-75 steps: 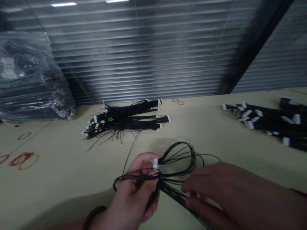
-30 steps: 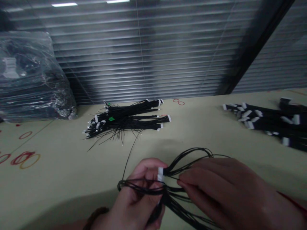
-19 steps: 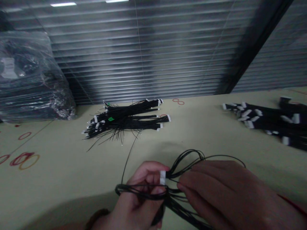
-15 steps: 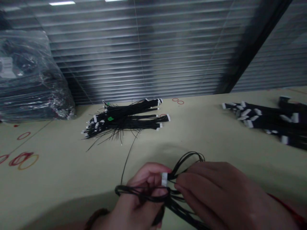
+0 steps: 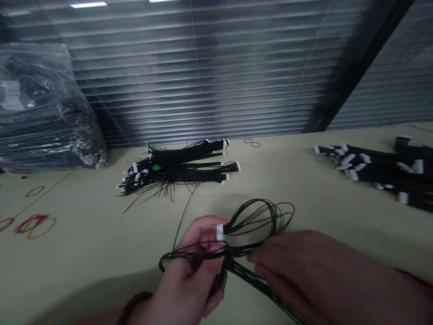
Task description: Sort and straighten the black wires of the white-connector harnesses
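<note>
In the head view, my left hand [image 5: 192, 271] is closed around a black wire harness [image 5: 252, 248], near its white connector [image 5: 219, 233]. The wires loop out above and to the right of the connector, and another loop passes over the back of my left thumb. My right hand [image 5: 318, 271] is closed at the right side of the harness, with its fingertips on the black wires. Part of the harness trails down to the right beneath my right hand. The right fingers are partly hidden behind the back of that hand.
A pile of black wire harnesses [image 5: 179, 164] with white connectors lies at the back centre. More harnesses [image 5: 379, 167] lie at right. A clear plastic bag [image 5: 50, 117] of dark bundles stands at left. Rubber bands [image 5: 35, 224] lie on the table [image 5: 101, 243]; window blinds [image 5: 203, 67] rise behind.
My left hand and the connector have shifted slightly left and up. The wire loop between the hands has widened and stands higher. My right hand has moved slightly down.
</note>
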Demonstrator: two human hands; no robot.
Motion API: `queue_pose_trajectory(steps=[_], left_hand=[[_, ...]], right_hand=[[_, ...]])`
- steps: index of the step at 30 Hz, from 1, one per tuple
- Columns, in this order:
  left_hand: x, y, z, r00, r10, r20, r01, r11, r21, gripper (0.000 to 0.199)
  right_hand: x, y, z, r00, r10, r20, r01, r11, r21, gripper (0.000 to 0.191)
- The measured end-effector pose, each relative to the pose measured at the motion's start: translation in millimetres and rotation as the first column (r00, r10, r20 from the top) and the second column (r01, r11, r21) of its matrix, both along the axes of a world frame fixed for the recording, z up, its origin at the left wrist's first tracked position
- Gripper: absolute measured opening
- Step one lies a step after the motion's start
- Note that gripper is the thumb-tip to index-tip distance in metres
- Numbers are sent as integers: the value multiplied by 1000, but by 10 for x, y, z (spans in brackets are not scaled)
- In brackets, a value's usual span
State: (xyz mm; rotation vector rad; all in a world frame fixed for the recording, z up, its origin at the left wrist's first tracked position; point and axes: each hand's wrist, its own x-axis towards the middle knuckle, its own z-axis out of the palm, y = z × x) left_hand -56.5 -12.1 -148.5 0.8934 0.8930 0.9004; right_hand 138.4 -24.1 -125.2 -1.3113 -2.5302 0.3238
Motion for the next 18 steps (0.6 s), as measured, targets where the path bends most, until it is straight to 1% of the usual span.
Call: queue_pose_trajectory(steps=[2, 4, 6, 9, 11, 12, 13, 14, 15, 16, 17, 18], left_hand=[[3, -10, -6, 1000, -21, 17, 21, 1000, 5, 32], [5, -15, -14, 999, -34, 16, 33, 999, 13, 29], [5, -19, -19, 999, -52, 5, 52, 998, 26, 27], [5, -22, -18, 998, -53, -39, 54, 998, 35, 24], [7, -20, -13, 997, -45, -62, 47, 998, 33, 26], [10, -17, -10, 996, -43, -72, 45, 999, 25, 28], [12, -13, -9, 996, -43, -79, 44, 999, 11, 30], [13, -8, -10, 996, -39, -84, 39, 999, -4, 32], [14, -2, -12, 996, -29, -90, 27, 999, -17, 33], [13, 3, -17, 995, -18, -99, 16, 1000, -26, 35], [11, 7, -23, 994, -12, -105, 8, 999, -34, 36], [9, 10, -29, 994, -8, -109, 3, 999, -40, 37]], right_hand=[[-125, 72, 63, 991, 35, -130, -46, 995, -86, 19], [-191, 106, 92, 976, 46, -211, -72, 990, -118, 19], [-204, 95, 79, 974, 30, -224, -53, 994, -97, 18], [-193, 40, 24, 980, 10, -197, -13, 1000, -13, 18], [-190, 22, 12, 984, 13, -179, -8, 999, 31, 17], [-185, 28, 27, 983, 5, -185, 1, 1000, 30, 16], [-174, 46, 60, 978, -12, -207, 11, 1000, -4, 16], [-152, 77, 113, 967, -44, -250, 27, 997, -68, 19], [-116, 120, 183, 951, -73, -302, 20, 984, -177, 23], [-66, 173, 267, 931, -95, -352, -27, 945, -327, 26], [-2, 232, 359, 912, -113, -394, -88, 884, -459, 28], [72, 295, 449, 904, -94, -418, -178, 806, -565, 29]])
